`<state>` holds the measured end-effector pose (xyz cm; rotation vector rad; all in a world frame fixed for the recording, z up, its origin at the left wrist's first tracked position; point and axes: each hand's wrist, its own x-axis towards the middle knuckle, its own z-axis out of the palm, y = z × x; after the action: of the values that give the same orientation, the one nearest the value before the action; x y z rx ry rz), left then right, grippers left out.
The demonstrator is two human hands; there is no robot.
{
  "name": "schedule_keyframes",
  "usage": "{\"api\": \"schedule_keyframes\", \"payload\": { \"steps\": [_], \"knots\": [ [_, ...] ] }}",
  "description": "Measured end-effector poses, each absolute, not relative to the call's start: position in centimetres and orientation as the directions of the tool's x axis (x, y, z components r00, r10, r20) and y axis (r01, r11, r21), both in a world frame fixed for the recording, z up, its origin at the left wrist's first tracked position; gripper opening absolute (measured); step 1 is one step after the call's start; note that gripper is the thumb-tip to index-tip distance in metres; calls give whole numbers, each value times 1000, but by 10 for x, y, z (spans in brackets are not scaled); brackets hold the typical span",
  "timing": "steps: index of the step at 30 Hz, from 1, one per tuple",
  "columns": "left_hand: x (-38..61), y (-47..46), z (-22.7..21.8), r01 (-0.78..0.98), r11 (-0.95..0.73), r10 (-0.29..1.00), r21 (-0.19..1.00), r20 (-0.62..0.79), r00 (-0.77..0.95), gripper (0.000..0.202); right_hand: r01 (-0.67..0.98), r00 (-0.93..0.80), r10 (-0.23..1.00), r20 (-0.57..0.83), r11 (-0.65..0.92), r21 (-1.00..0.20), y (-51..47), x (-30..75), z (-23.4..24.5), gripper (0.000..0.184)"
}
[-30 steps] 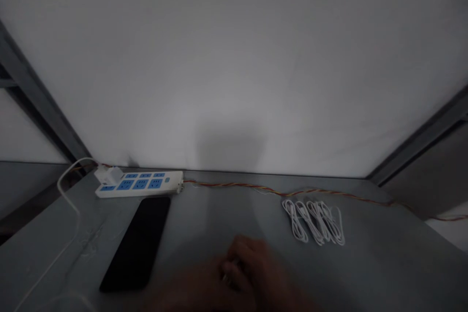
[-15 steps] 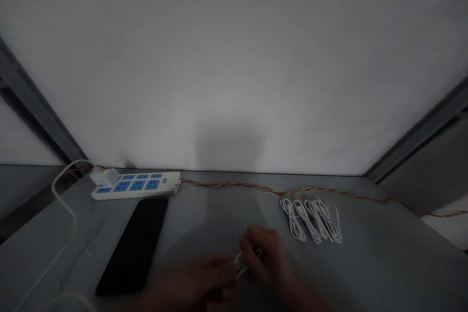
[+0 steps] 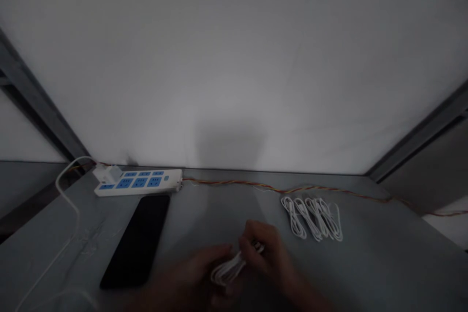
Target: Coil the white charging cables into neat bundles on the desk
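A coiled white cable (image 3: 228,270) is pinched in my right hand (image 3: 265,251), with its loops pointing out to the left. A small metallic-looking end shows between the fingers. My left hand (image 3: 197,273) is beside the loops, smeared by motion; its fingers are spread on either side of the coil and do not appear closed on it. Several more coiled white cables (image 3: 310,219) lie in a row on the grey table (image 3: 376,263), beyond my right hand. Left of my hands lies a black smartphone (image 3: 137,241).
A white power strip (image 3: 171,180) with blue sockets stands at the back left, a white charger (image 3: 107,174) plugged into it. The charger's white cord (image 3: 64,195) runs down the left side. Twisted red-yellow wire (image 3: 234,183) runs along the white back wall (image 3: 234,68).
My left hand has loosened from the cable and its fingers have spread, so more of the loops show. My right hand keeps its pinch. The view has shifted slightly.
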<state>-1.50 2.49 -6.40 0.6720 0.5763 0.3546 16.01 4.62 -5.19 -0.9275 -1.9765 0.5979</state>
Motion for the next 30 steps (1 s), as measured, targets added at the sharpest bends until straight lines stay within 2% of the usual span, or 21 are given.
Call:
{"api": "schedule_keyframes", "payload": {
  "steps": [4, 8, 12, 14, 17, 19, 21, 23, 26, 30],
  "knots": [
    [-18, 21, -48, -155, 680, 542, 717, -349, 764, 44, 344, -392, 761, 517, 643, -684, 44, 161, -51, 37],
    [-17, 18, -43, -145, 690, 518, 709, -344, 783, 44, 344, -472, 738, 482, 657, -670, 44, 165, -52, 28],
    [-15, 18, -56, -11, 529, 600, 848, -365, 712, 43, 462, -529, 763, 372, 627, -628, 46, 170, -53, 21],
    [-15, 19, -60, 60, 478, 640, 876, -394, 660, 45, 480, -522, 777, 352, 609, -631, 51, 175, -54, 18],
    [-17, 23, -60, 98, 449, 705, 888, -420, 572, 50, 537, -376, 836, 400, 548, -642, 69, 186, -55, 32],
    [-20, 28, -59, 77, 416, 758, 906, -392, 521, 54, 723, -205, 886, 415, 423, -546, 86, 195, -56, 36],
    [-21, 34, -59, 38, 400, 791, 916, -366, 491, 58, 897, -169, 917, 361, 295, -330, 102, 202, -59, 35],
    [-21, 38, -61, 10, 403, 809, 915, -361, 464, 60, 942, -163, 935, 314, 242, -232, 113, 205, -64, 37],
    [-20, 40, -65, 5, 405, 818, 914, -365, 444, 58, 954, -171, 946, 276, 229, -193, 116, 204, -71, 41],
    [-16, 38, -68, 35, 400, 830, 916, -378, 410, 55, 955, -202, 945, 255, 248, -163, 106, 200, -69, 33]
  ]
}}
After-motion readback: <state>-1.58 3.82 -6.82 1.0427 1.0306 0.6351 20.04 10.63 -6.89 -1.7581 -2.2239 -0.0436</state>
